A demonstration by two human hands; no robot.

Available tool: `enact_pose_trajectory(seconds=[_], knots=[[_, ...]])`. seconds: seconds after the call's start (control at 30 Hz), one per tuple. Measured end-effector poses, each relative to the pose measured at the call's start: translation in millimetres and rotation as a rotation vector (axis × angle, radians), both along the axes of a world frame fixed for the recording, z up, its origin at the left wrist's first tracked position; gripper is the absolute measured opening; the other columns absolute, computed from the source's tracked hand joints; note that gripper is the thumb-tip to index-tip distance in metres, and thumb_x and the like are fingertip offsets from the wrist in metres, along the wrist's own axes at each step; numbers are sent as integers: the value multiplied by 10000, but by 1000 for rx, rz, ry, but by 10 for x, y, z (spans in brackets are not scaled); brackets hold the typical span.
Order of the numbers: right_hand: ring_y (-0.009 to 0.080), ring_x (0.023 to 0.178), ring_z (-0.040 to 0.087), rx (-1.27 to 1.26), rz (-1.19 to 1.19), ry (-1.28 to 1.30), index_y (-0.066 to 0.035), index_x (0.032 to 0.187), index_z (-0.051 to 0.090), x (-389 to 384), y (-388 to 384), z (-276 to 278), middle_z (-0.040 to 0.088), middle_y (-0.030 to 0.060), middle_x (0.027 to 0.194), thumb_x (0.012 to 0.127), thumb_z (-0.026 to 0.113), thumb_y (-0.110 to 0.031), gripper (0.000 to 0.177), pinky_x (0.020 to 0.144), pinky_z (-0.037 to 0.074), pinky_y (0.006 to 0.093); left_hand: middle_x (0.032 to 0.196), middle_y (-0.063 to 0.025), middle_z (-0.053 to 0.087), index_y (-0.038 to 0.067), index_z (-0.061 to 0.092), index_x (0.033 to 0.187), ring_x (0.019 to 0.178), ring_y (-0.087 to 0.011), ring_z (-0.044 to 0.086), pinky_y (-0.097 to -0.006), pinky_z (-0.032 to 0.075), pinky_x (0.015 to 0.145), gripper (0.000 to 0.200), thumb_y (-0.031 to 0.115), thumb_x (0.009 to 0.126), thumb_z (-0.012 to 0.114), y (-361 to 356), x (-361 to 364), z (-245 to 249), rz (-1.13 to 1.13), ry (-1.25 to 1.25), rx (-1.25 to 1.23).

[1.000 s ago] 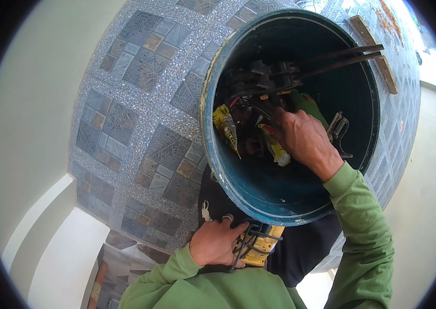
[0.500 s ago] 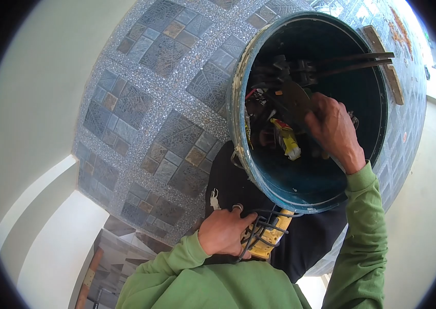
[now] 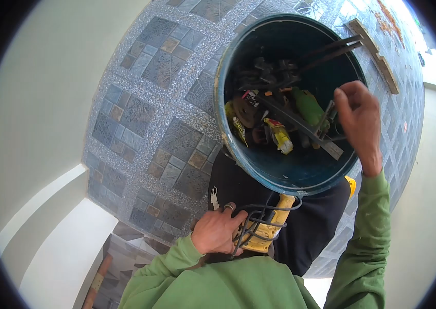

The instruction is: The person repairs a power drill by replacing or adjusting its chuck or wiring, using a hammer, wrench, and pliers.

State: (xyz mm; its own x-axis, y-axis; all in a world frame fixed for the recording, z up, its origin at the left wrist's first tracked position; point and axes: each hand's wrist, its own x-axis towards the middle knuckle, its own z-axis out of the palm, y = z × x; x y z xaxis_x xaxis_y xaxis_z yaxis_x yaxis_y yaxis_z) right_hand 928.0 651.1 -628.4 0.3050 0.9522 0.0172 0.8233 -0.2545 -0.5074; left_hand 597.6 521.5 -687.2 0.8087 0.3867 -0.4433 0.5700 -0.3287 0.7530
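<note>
My left hand (image 3: 218, 230) is closed round the near end of a yellow corded power tool (image 3: 279, 216) lying across my lap. A black cord (image 3: 255, 222) is looped round its body. My right hand (image 3: 360, 116) is over the right side of a dark green bucket (image 3: 223, 110), fingers curled in; whatever they hold, if anything, is hidden. Inside the bucket, just left of that hand, are a long flat metal bar (image 3: 300, 121) and a green object (image 3: 308, 106). A yellow wrapper or packet (image 3: 279, 136) lies near them among dark tools.
Two long dark handles (image 3: 333, 50) stick out over the bucket's upper right rim. Beyond it, a wooden strip (image 3: 375, 56) lies on the patterned tile floor (image 3: 176, 139). A pale wall (image 3: 48, 82) and a white step (image 3: 68, 247) stand at left.
My right hand has let go of the dark flat tool in the bucket and moved up and right towards the rim. The bucket sits further left in view. My left hand stays on the power tool.
</note>
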Motion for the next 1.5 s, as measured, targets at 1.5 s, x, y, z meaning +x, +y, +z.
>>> enact_pose_trajectory(seconds=[1.5], knots=[[164,578,658,44,-290,872,16,999,656,7,249,138,648,103,802,949,599,-215,243,452,535,250,851,-177,633,11,614,1036,738,-342,677,-446,549,652,767,626,614,794,100,419,278,177,279,-11]])
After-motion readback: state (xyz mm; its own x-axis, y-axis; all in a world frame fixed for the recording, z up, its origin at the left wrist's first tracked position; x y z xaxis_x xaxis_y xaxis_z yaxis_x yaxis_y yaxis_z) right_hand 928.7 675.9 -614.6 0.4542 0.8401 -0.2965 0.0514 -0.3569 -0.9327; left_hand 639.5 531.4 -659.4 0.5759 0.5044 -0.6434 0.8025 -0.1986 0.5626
